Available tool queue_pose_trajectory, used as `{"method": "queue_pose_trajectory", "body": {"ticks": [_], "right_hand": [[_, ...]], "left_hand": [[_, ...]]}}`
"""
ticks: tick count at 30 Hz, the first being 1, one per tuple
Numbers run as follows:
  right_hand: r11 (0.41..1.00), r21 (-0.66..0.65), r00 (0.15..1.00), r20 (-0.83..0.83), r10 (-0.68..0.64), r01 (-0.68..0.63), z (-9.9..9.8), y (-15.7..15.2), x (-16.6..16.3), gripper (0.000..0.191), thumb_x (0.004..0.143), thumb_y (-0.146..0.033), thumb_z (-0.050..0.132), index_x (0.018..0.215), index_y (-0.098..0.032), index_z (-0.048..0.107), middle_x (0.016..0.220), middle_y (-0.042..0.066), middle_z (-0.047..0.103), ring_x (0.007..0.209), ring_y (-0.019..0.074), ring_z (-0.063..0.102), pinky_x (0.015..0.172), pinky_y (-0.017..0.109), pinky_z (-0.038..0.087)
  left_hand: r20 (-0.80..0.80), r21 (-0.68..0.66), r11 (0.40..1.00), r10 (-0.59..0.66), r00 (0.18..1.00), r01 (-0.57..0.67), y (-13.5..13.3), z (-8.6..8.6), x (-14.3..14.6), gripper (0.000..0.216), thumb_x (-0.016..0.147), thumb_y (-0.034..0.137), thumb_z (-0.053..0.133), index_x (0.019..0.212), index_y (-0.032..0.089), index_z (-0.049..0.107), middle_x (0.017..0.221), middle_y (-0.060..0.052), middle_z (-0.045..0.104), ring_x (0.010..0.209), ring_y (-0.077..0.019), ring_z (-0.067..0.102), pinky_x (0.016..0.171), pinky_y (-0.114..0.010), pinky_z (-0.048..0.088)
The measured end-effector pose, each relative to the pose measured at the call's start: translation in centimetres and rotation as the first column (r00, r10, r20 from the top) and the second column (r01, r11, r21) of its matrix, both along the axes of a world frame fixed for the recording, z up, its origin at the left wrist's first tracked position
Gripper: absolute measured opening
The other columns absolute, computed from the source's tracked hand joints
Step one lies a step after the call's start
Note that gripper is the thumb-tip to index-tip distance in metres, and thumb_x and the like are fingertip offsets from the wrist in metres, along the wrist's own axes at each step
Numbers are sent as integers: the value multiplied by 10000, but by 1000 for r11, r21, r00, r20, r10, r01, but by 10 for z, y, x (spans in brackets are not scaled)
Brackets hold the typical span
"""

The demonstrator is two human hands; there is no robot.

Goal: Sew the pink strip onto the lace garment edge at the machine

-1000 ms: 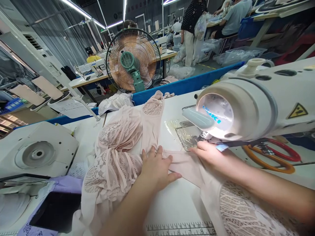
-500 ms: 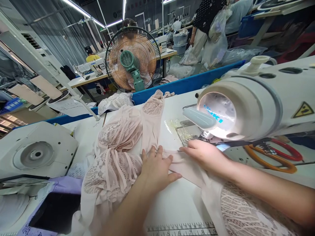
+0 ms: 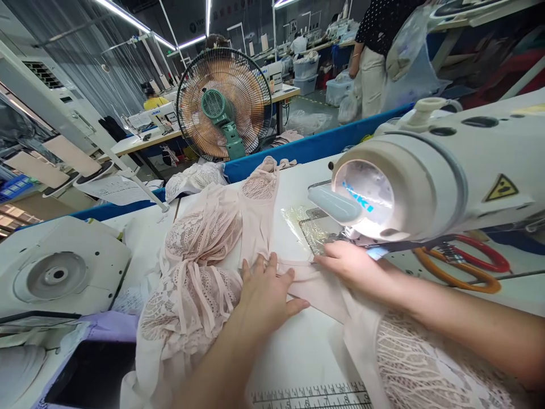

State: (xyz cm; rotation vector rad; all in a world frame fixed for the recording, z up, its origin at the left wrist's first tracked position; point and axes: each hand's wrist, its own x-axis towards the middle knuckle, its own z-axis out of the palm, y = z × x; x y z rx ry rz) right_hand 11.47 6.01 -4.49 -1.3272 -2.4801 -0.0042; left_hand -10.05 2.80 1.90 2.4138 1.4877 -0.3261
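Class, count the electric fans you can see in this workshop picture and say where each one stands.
1. The fan, with a green motor, stands beyond the blue table edge, behind the pink lace fabric. Others may be hidden.

The left hand (image 3: 264,291) lies flat, fingers spread, on a pale pink lace garment (image 3: 204,267) spread across the white sewing table (image 3: 298,352). The right hand (image 3: 349,265) rests on a plain strip of the same fabric, fingertips just beside the needle area under the head of the white sewing machine (image 3: 417,182). Orange-handled scissors (image 3: 460,267) lie to the right, behind the right forearm. A printed ruler scale (image 3: 310,395) runs along the near table edge. A standing fan (image 3: 223,105) stands far beyond the table. A person in a dotted top (image 3: 378,34) stands far right.
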Motion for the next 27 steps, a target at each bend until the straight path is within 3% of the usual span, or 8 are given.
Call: {"method": "queue_pose_trajectory", "body": {"ticks": [6,11,18,21,24,27], "right_hand": [[1000,-23,1000,-22,-1,1,3,-10,17,229,851,-179,367,813,-193,593,699,37,488,669,166,435,579,275,284],[996,-59,996,-52,-75,72,14,-24,23,207,870,-221,363,772,-205,544,696,22,497,554,138,441,472,251,271],[986,-96,950,-269,-160,139,7,-37,22,285,900,-227,291,1000,-155,547,760,94,641,642,194,593,549,304,455],[981,-145,942,-292,-163,125,4,-39,18,300,899,-218,290,1048,-149,541,842,120,674,725,220,638,596,333,496],[979,-172,948,-275,-158,113,5,-40,15,294,904,-238,291,1034,-145,538,860,124,682,768,234,653,627,344,507],[981,-161,956,-255,-143,104,7,-40,13,276,912,-232,287,1001,-152,535,824,105,680,735,213,651,611,316,499]], "left_hand": [[6,-5,1000,9,1000,-9,0,4,2,665,800,685,378,1322,280,457,1475,-143,249,1343,-396,201,1067,-607,115],[6,18,1000,8,1000,-8,0,4,2,665,800,700,350,1314,294,461,1473,-137,258,1356,-382,176,1055,-626,113],[24,179,984,-4,1000,-1,-11,-4,12,757,802,736,242,1251,202,536,1465,-151,275,1358,-349,190,1059,-640,117],[50,238,969,-87,995,72,-16,-9,22,723,870,639,235,1219,90,552,1446,-164,308,1346,-314,233,1117,-525,150],[88,216,969,-143,986,121,-20,-12,34,602,925,488,266,1235,37,517,1399,-162,377,1274,-272,363,1070,-369,328],[103,198,974,-131,986,109,-23,-16,50,573,924,437,307,1335,50,403,1367,-162,412,1225,-274,420,1030,-362,376]]}}
